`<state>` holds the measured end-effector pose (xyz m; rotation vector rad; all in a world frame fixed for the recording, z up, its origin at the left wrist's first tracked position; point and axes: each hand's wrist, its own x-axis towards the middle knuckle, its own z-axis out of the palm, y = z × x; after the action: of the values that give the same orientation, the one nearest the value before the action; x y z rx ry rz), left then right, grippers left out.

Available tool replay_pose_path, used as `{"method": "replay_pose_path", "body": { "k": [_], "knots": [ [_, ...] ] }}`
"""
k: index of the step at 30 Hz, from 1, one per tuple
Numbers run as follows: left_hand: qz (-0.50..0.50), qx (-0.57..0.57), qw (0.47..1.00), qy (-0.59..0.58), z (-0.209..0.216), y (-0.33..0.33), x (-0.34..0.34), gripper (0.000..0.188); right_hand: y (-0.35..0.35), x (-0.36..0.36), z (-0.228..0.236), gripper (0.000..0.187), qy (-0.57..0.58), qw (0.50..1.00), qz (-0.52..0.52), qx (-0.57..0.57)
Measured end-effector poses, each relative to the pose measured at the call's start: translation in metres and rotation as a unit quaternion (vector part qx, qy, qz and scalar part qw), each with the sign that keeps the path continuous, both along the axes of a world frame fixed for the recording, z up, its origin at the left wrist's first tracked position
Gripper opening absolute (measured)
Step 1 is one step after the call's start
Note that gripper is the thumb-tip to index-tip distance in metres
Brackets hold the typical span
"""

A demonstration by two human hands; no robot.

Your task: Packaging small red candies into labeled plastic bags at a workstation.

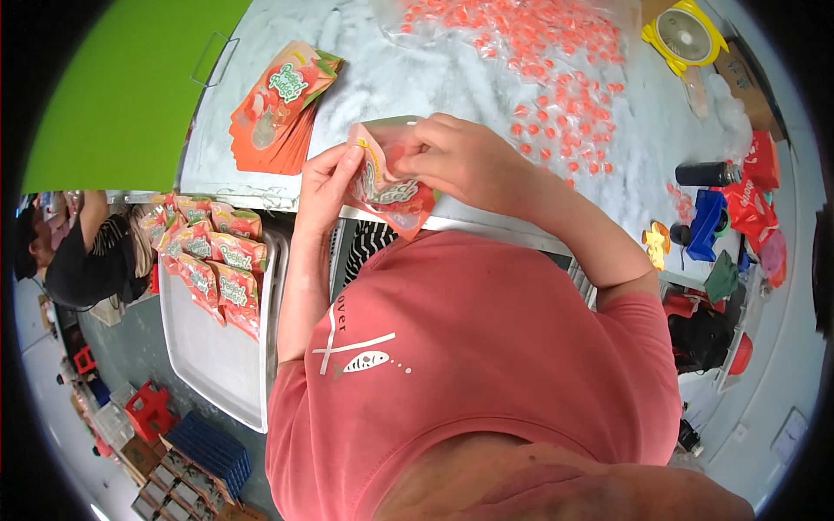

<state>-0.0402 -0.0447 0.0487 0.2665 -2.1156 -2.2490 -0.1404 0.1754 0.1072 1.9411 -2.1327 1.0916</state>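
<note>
In front of my chest I hold a red and pink printed pouch (380, 184) with a greenish top, tilted, its mouth towards the far side of the table. My left hand (328, 181) pinches its left edge between thumb and fingers. My right hand (462, 162) is closed at the pouch's upper right side, fingers bent against it; the fingertips are partly hidden. To the left, a fanned stack of flat matching pouches (276, 113) lies on the table. Across the far right half spread several clear-wrapped red candies (569, 117), some on a clear plastic sheet.
Left of me, a grey tray (204, 365) carries several plump pouches (213, 247). A green board (130, 87) borders the table (373, 61) on the left. At the right are a yellow fan (684, 36), a black cylinder (708, 174) and a blue tape dispenser (708, 224). Another person (87, 260) works at far left.
</note>
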Motion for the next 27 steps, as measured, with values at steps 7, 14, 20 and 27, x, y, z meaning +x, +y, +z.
{"method": "replay_pose_path", "body": {
  "k": [7,14,20,27],
  "knots": [
    [-0.006,-0.081,0.991,0.103,0.008,0.03,0.014,0.026,-0.001,0.01,0.012,0.019,-0.042,0.933,0.085,0.346],
    [-0.002,-0.143,0.982,0.126,0.02,0.028,0.019,0.025,0.008,0.012,0.011,0.021,-0.02,0.983,0.081,0.165],
    [-0.001,-0.132,0.981,0.14,0.022,0.034,0.023,0.025,0.01,0.02,0.013,0.026,-0.043,0.995,-0.005,0.085],
    [-0.032,-0.154,0.974,0.165,0.039,0.049,0.027,0.024,0.0,0.027,0.037,0.026,-0.106,0.921,0.087,0.365]
  ]
}}
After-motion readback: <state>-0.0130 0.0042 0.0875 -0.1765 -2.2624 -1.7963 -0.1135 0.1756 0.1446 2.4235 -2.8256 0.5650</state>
